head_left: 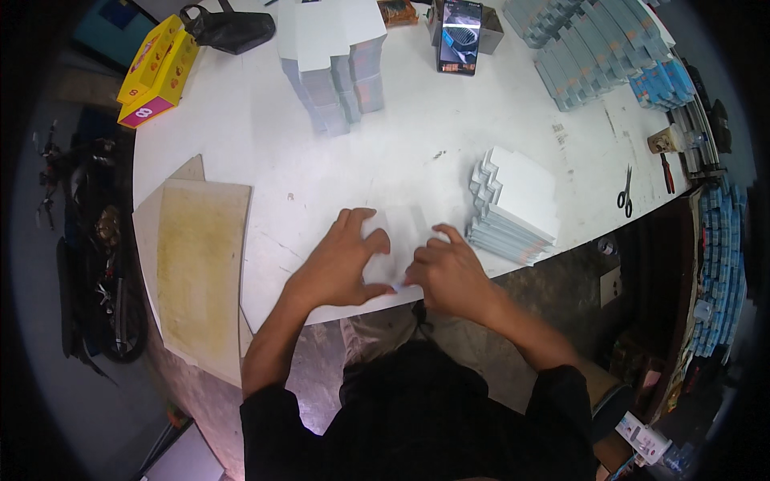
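Observation:
Near the front edge of the white table, a small white card piece (399,232) lies between my hands. It nearly matches the tabletop and is partly smeared by motion, so its exact shape is hard to make out. My left hand (343,258) curves round its left side, thumb at the near edge and fingers toward the far end. At its right side my right hand (451,272) has curled fingers, with the fingertips pressed at the near corner. To the right of my right hand stands a staggered stack of white folded cartons (521,196).
Stacked white cartons (341,48) and grey-blue cartons (593,56) stand at the back. A phone (460,40) leans on a box. Stained boards (202,264) overhang the left edge. Scissors (625,194), red-handled pliers (667,172), a paper cup (664,140) and a yellow box (164,72) lie around.

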`<control>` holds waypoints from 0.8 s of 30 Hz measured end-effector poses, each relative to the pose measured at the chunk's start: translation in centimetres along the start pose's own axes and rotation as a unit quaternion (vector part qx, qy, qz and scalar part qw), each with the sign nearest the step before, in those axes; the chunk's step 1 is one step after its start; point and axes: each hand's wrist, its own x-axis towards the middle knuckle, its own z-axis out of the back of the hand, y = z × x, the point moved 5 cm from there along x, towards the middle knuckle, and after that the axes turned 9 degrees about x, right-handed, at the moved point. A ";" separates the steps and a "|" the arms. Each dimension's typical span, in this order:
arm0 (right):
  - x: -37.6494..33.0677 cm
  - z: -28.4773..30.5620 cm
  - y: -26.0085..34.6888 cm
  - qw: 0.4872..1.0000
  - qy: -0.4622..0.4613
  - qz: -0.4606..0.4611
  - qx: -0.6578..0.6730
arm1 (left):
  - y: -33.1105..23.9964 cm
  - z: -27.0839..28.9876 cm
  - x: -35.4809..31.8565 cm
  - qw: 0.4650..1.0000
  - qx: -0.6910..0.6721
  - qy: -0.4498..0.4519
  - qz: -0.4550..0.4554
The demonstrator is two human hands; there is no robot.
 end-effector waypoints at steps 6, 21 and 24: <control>1.9 2.0 -1.8 0.984 -0.118 -0.127 -0.024 | 0.8 1.3 0.7 0.992 0.064 -0.086 0.059; -8.3 7.6 2.7 0.927 -0.371 0.020 -0.054 | -0.5 3.6 -4.5 0.960 -0.149 -0.232 -0.053; -11.0 10.7 -2.5 0.919 -0.354 -0.080 -0.154 | 0.4 2.1 -3.1 0.960 -0.192 -0.204 0.004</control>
